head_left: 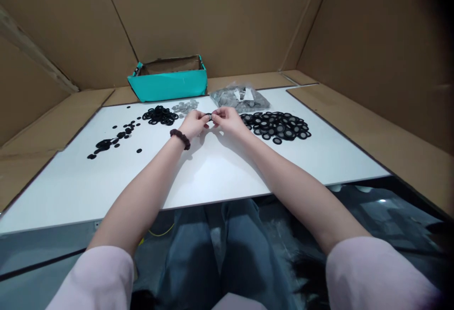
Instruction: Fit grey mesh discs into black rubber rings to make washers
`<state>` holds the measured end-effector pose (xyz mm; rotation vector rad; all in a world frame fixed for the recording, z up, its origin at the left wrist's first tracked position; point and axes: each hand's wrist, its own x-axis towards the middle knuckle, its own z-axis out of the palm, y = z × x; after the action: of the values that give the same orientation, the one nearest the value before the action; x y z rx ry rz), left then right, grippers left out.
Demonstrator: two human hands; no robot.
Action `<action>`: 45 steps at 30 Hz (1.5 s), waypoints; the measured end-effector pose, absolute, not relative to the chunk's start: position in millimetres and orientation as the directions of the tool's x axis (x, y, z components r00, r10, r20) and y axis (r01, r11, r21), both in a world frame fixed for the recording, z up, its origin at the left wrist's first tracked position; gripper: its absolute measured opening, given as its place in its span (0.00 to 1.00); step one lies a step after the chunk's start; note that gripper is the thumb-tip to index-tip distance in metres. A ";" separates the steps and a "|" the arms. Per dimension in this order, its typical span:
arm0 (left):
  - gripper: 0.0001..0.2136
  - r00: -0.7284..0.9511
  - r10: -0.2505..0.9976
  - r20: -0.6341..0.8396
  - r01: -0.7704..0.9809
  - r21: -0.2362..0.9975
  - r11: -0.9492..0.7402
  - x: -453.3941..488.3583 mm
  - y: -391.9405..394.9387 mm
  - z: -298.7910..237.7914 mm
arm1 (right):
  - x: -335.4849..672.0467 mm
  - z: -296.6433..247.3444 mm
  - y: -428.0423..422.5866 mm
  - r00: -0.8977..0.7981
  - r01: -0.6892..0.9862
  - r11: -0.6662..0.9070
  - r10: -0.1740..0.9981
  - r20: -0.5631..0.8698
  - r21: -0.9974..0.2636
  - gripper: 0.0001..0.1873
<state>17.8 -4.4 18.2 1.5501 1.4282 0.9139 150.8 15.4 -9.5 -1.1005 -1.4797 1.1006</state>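
Observation:
Between the fingertips of both hands is a small black ring with a grey centre [209, 117], partly hidden by the fingers. My left hand [194, 123] is closed on its left side, and a dark band circles that wrist. From the right, my right hand [227, 118] pinches the same ring. Just left of my hands lie a heap of black rings [159, 115] and a small pile of grey discs [186, 107]. A larger heap of black rings with grey centres [280, 126] spreads beside my right forearm.
Behind my hands lies a clear plastic bag of grey discs [241, 98]. A teal open box [170, 85] stands at the back. Small black discs [120, 135] are scattered on the left of the white table [220, 177]. Cardboard walls [227, 21] surround the table's back and sides.

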 end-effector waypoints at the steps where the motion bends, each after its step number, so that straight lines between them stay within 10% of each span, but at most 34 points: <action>1: 0.11 0.101 0.995 -0.022 0.360 0.933 -0.015 19.9 -6.1 19.6 | 150.3 -8.6 14.1 -0.123 0.098 0.188 0.977 0.175 -0.977 0.07; 16: 0.08 -0.004 1.000 0.005 0.310 0.951 -0.004 27.0 0.4 0.5 | 142.8 -8.1 7.0 -0.091 -0.039 0.038 0.995 0.041 -0.999 0.09; 45: 0.07 0.108 0.994 0.029 0.419 0.905 -0.072 22.4 -8.5 17.8 | 151.3 -7.7 6.9 -0.105 0.071 0.346 0.935 0.338 -0.935 0.04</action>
<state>22.4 -8.5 17.8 1.6084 1.4170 0.9336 151.3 6.9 -7.7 -0.9619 -1.4858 0.9655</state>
